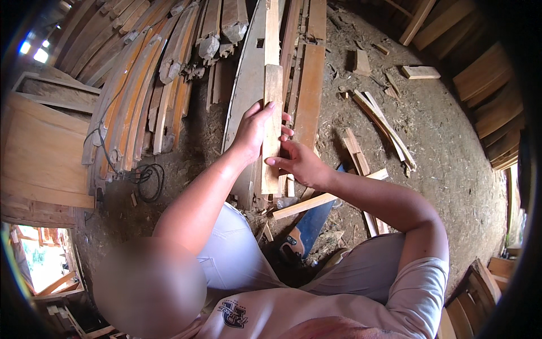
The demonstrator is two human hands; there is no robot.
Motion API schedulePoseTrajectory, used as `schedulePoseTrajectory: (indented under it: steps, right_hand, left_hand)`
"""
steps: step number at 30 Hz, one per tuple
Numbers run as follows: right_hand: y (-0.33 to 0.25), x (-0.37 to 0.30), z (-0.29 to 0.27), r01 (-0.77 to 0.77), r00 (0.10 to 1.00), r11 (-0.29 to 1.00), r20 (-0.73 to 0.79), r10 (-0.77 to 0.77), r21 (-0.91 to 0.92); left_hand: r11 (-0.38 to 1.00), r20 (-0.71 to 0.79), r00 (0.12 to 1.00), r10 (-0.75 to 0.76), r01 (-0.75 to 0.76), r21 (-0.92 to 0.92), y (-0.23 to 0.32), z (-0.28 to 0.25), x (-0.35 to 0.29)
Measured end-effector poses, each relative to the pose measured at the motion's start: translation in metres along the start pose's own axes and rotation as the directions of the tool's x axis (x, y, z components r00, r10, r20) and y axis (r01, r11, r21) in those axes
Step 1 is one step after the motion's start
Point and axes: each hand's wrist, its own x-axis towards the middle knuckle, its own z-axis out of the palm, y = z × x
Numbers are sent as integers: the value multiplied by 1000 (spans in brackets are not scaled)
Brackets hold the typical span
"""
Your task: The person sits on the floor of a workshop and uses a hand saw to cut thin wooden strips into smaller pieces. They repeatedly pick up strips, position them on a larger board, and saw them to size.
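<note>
A short flat strip of pale wood (273, 85) is between my hands, pointing away from me. My left hand (252, 133) grips its left edge, thumb on top and fingertips showing past the right edge. Closer to me, my right hand (302, 164) pinches the right edge, its thumb on the upper face. Beyond the strip's far end runs a longer narrow batten (272, 34), roughly in line with it; whether the two touch I cannot tell. Under and beside them lie a wide grey board (243, 96) and a reddish-brown plank (310, 93).
A handsaw (316, 223) with a blue blade lies between my legs, below a loose stick (305, 206). Stacked timber (127, 96) and a coiled black cable (149, 182) are at left. Offcuts (387, 130) and shavings litter the dirt floor at right.
</note>
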Motion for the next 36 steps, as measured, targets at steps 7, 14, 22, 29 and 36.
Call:
schedulePoseTrajectory:
  steps: [7,14,22,29,36]
  right_hand:
    - [-1,-6,-4,48,998,992,-42,-53,-121]
    - [-17,-17,-9,-164,985,984,-45,168,73]
    - [-11,-15,-8,-235,971,954,1,239,184]
    - [-15,-22,-7,-234,967,967,-84,242,104]
    - [12,-22,-1,-84,962,766,-252,-104,-637]
  left_hand:
    - [1000,75,997,10,-8,-23,-1,1,2]
    - [993,126,988,-92,100,-60,-12,-9,18]
    - [986,84,993,-87,73,151,-9,-8,9]
    - [984,-10,990,-142,143,106,-18,-6,14]
    - [787,-260,928,265,-52,615,-36,17,17]
